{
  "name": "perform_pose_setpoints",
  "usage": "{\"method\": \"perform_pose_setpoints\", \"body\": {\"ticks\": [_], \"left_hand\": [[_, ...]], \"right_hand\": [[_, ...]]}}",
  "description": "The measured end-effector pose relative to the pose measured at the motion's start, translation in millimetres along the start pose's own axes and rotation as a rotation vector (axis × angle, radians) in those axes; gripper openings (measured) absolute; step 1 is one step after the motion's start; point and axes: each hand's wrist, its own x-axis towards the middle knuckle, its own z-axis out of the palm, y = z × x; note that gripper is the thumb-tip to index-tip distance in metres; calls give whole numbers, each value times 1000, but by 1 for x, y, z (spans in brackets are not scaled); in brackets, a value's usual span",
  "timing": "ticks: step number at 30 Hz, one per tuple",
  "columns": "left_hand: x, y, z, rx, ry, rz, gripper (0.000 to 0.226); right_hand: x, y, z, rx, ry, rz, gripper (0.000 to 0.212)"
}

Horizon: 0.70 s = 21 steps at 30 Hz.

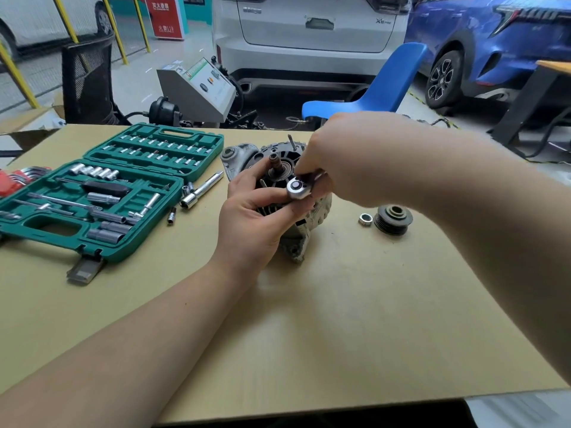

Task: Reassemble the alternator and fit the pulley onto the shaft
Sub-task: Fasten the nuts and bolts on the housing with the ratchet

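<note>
Here the alternator (279, 193) stands on the bench (340, 304), shaft (275, 163) up and bare. The left hand (256, 220) curls round its near side, steadying it. The right hand (346, 162) grips a ratchet (298, 188) (head over the housing's front face). The pulley (393, 219) and nut (365, 218) lie together to the right, apart from the alternator.

A car repair workshop. Beyond the far edge of a tan table (340, 319) stand a white car (309, 35) and a blue car (494, 47) on a concrete floor. An open green socket set case (102, 193) lies near the table's left edge.
</note>
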Motion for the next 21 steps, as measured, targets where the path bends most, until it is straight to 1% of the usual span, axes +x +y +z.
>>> {"method": "perform_pose_setpoints", "body": {"ticks": [1,4,5,6,9,11,13,15,17,18,20,21], "left_hand": [[0,-1,0,6,-5,3,18],[-1,-1,-2,30,-7,27,26],[-1,-1,-2,37,1,33,28],[-1,-1,-1,41,10,33,26],[1,-4,-1,28,12,-1,12],[0,-4,-1,19,-4,3,12],[-1,-1,-1,1,-8,21,16],[-2,1,0,-22,2,15,19],[-2,2,1,-19,6,15,20],[-2,2,1,-12,3,25,21],[-2,1,0,0,4,40,23],[-2,0,0,7,11,41,24]], "right_hand": [[1,2,1,-9,6,-5,19],[-3,-6,6,2,101,15,45],[-5,-12,8,36,127,19,49],[-7,-18,11,72,142,31,50],[-10,-30,17,145,160,96,50],[-10,-28,16,114,185,112,50],[-8,-19,13,35,205,93,42],[-5,-9,8,-4,153,57,26],[-3,-5,6,-20,103,52,20],[-3,-5,7,-26,117,58,25],[-5,-9,10,-34,178,67,45],[-7,-13,12,-17,209,69,50]]}}
